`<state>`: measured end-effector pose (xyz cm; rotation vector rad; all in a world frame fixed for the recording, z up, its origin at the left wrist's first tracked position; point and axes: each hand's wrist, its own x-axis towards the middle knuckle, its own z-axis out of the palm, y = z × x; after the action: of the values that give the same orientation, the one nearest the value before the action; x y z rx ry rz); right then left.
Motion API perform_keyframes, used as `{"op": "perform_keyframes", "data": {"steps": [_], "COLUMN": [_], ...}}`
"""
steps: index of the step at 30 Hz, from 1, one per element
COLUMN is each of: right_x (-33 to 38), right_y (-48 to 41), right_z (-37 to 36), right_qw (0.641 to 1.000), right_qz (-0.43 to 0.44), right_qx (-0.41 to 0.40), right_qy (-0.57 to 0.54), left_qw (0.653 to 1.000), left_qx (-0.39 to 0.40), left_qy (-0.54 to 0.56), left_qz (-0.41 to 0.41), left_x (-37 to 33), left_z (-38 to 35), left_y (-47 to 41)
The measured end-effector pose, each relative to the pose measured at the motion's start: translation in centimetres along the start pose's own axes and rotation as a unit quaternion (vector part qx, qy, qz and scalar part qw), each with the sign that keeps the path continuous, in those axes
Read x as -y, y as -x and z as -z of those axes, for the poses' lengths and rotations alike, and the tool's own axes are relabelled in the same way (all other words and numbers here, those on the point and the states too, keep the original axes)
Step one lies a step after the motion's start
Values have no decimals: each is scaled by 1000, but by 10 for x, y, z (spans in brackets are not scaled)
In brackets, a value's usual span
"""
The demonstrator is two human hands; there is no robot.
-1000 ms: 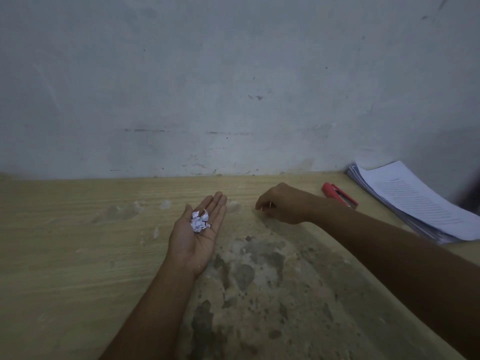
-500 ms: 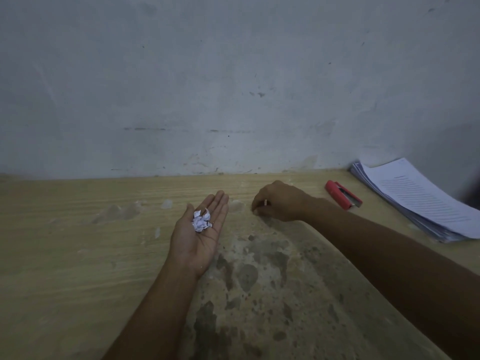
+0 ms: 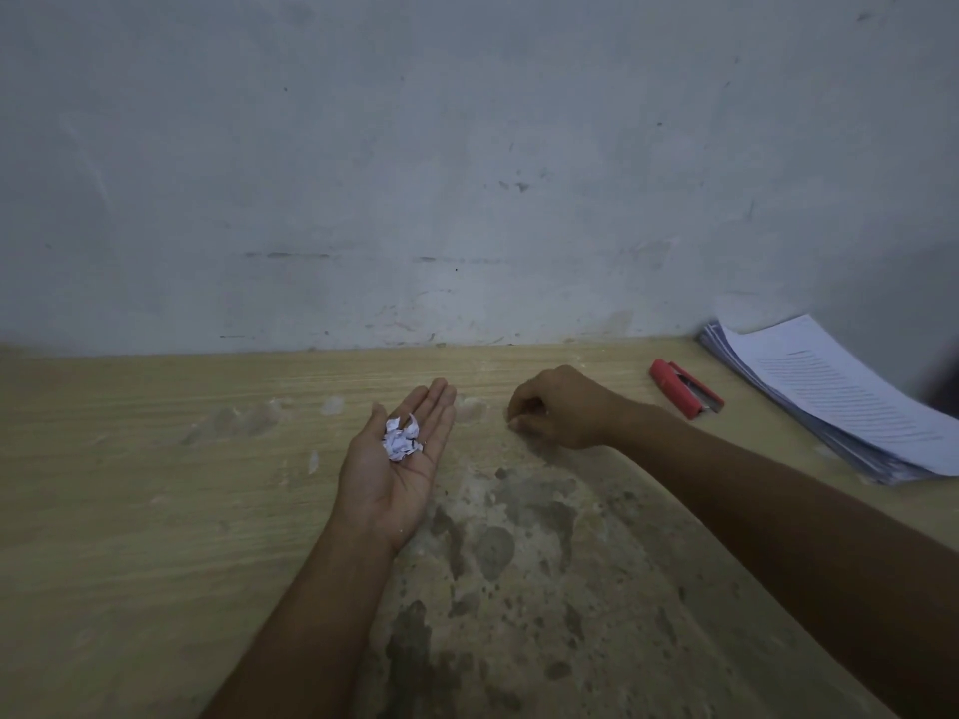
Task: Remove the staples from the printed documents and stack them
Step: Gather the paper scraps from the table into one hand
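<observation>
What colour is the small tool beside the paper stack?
The tool is red, seen best in the head view.

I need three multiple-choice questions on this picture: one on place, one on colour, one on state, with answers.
1. Where does the stapler lie? A on the paper stack; B on the table beside it; C in the left hand.
2. What colour is the stapler? A red; B blue; C black.
3. How is the left hand? A fist; B open, palm up; C flat, palm down.
Answers: B, it lies on the table near that stack; A, its body is red; B, paper scraps rest on its open palm.
</observation>
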<state>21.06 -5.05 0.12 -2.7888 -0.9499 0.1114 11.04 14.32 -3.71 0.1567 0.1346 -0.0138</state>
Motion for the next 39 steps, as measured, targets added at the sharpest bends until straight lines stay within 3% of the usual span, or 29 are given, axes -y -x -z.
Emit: {"op": "perform_keyframes", "data": {"steps": [5, 11, 20, 26, 29, 32, 35, 37, 39], "right_x": [5, 17, 41, 36, 29, 17, 10, 16, 29], "right_y": [-2, -6, -11, -10, -6, -2, 6, 12, 15], "right_z": [-2, 0, 2, -1, -5, -1, 4, 8, 16], "right_qw": [1000, 992, 981, 988, 996, 989, 940, 891, 864], "right_qz": [-10, 4, -30, -40, -47, -100, -146, -139, -104], "right_qx": [16, 89, 61, 41, 8, -56, -87, -97, -105], "right_qy": [-3, 95, 181, 145, 75, -95, -297, -421, -481], "left_qw": [1000, 1000, 1000, 1000, 999, 999, 999, 999, 999], "left_qx": [-5, -9, -10, -13, -12, -12, -13, -15, -17], "left_qy": [-7, -11, -12, -26, -35, -41, -37, -40, -48], "left_qz": [1, 5, 9, 8, 8, 6, 6, 7, 8], "left_x": [1, 1, 1, 1, 1, 1, 2, 2, 2], "left_z": [0, -3, -2, -1, -1, -1, 0, 0, 0], "left_y": [1, 2, 2, 1, 1, 1, 1, 1, 1]}}
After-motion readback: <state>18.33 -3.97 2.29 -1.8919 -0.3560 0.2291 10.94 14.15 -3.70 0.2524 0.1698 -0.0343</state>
